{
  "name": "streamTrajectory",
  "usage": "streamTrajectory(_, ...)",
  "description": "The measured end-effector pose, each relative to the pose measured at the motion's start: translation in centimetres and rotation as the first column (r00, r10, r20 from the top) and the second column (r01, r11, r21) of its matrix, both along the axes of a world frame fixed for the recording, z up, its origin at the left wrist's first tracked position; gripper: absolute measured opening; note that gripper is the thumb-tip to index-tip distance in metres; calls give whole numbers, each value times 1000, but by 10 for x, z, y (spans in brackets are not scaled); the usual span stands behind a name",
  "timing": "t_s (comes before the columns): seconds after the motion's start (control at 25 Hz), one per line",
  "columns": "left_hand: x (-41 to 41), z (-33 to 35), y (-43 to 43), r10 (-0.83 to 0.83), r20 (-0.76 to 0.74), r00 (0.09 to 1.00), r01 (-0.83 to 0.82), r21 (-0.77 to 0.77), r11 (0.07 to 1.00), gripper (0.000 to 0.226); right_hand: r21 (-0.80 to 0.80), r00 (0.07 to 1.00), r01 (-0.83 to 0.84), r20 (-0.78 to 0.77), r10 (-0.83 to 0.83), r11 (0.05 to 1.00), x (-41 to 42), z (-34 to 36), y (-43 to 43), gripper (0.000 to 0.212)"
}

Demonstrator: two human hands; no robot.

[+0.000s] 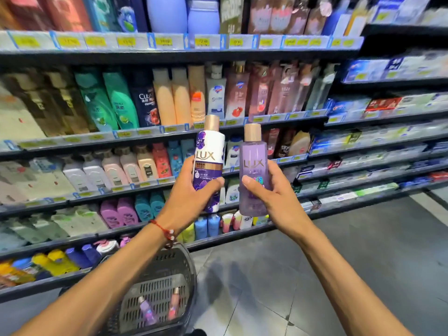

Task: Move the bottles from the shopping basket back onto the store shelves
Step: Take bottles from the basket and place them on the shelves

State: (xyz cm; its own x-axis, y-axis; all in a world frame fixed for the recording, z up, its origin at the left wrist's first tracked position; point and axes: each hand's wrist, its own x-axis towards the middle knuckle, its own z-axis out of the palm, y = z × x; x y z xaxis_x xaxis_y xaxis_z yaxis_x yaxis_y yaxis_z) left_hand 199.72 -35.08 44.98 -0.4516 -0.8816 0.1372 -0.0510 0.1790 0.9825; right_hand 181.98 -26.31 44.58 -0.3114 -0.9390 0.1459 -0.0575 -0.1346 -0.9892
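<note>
My left hand [188,195] grips a white and purple LUX bottle [209,156] with a gold cap, held upright in front of the shelves. Beside it, my right hand [274,197] holds a clear lilac LUX bottle [253,163], also gold-capped and upright. The two bottles are close together but apart. Below my left forearm a dark plastic shopping basket [184,267] stands on the floor. Inside it lie a small purple bottle [148,311] and a pink bottle [174,303].
Store shelves [169,135] packed with shampoo and body wash bottles run across the view in several tiers. To the right are shelves of boxed toothpaste [378,139]. Grey floor tiles [339,263] stretch out at the lower right.
</note>
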Motion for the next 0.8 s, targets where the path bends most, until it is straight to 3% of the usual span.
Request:
streamTrajectory(0.44,-153,109,-113,-112,-120,986,84,-218,972,44,-170,993,60,-94,-77,984,-139,113,-86,36)
streamTrajectory(0.8,-276,190,-201,-176,-178,968,114,-315,942,41,-309,987,99,-93,-133,946,-272,193,-173,26)
